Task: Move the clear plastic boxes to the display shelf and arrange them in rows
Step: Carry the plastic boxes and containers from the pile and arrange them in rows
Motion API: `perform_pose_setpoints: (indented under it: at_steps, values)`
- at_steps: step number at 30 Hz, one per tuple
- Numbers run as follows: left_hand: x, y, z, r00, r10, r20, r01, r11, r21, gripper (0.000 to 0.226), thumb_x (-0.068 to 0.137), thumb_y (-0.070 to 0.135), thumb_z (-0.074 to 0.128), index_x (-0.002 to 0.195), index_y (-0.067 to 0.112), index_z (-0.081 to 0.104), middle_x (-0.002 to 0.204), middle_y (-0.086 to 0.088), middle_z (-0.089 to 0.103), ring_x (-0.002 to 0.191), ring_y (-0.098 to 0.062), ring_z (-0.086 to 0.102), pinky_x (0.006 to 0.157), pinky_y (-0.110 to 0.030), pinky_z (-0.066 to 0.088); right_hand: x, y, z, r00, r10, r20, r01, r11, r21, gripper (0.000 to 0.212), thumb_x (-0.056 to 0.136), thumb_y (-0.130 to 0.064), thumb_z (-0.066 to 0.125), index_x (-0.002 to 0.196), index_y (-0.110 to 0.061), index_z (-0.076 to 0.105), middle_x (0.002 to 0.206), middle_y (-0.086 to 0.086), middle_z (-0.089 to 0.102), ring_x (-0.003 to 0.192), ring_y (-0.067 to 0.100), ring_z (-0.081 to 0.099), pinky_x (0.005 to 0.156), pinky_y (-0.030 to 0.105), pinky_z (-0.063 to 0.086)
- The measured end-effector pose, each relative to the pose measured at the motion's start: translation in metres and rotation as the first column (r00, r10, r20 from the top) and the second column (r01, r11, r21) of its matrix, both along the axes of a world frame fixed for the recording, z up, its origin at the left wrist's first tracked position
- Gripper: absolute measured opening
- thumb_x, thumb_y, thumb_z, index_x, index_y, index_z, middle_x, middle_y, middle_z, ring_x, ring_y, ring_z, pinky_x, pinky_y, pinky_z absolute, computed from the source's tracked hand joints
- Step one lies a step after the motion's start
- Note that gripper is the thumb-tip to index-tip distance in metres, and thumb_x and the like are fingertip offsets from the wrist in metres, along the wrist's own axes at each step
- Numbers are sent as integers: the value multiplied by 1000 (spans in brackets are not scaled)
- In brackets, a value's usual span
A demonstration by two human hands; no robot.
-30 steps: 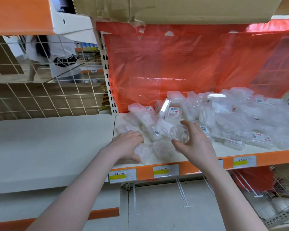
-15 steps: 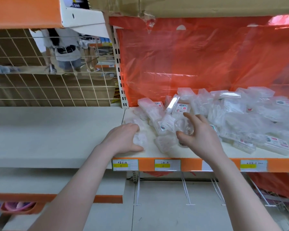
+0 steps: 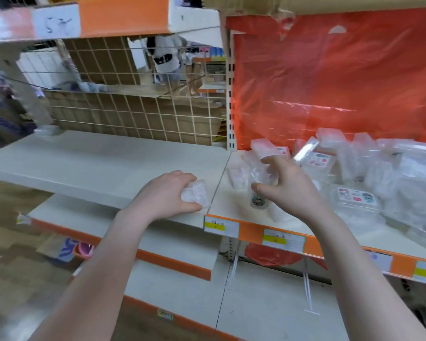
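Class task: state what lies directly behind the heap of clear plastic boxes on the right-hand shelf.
An orange plastic sheet hangs behind the heap of clear plastic boxes. Whatever backs that sheet is covered.

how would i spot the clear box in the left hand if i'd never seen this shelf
Find the bare white shelf left of the orange plastic sheet. At its front right corner the left hand grips a small clear box. It alone sits apart from the pile of boxes.
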State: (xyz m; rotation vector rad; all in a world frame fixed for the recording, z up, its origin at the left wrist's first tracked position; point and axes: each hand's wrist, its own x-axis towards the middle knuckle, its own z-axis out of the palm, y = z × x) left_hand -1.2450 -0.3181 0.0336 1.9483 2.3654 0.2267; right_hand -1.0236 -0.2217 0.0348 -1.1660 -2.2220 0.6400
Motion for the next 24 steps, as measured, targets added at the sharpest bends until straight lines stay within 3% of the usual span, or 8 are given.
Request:
perform_pose_setpoints:
  at_steps: [5,13,24]
  values:
    - [-44,-29,3,998,64,18,-65,997,32,65,78,52,65,135,27,44,127,7,51,117,-14,48,92,-29,42,-46,-10,3,999,46,4,-46,999,-2,55,77,-29,69,127,-16,50,123,2,54,94,13,49,75,26,35]
    - [-152,-78,4,996,84,2,-84,995,57,65,78,54,64,134,28,44,126,7,50,116,-15,48,87,-29,42,-164,-47,4,999,27,39,-28,999,16,56,77,-29,70,128,-15,50,119,6,56,103,20,53,71,24,30]
    - [-295,-102,5,1000,16,24,-17,999,32,67,79,54,62,137,27,42,129,5,49,118,-16,47,93,-33,43,-299,-72,8,997,-67,42,68,997,-30,56,79,-28,67,129,-15,48,122,6,55,105,24,54,80,30,41]
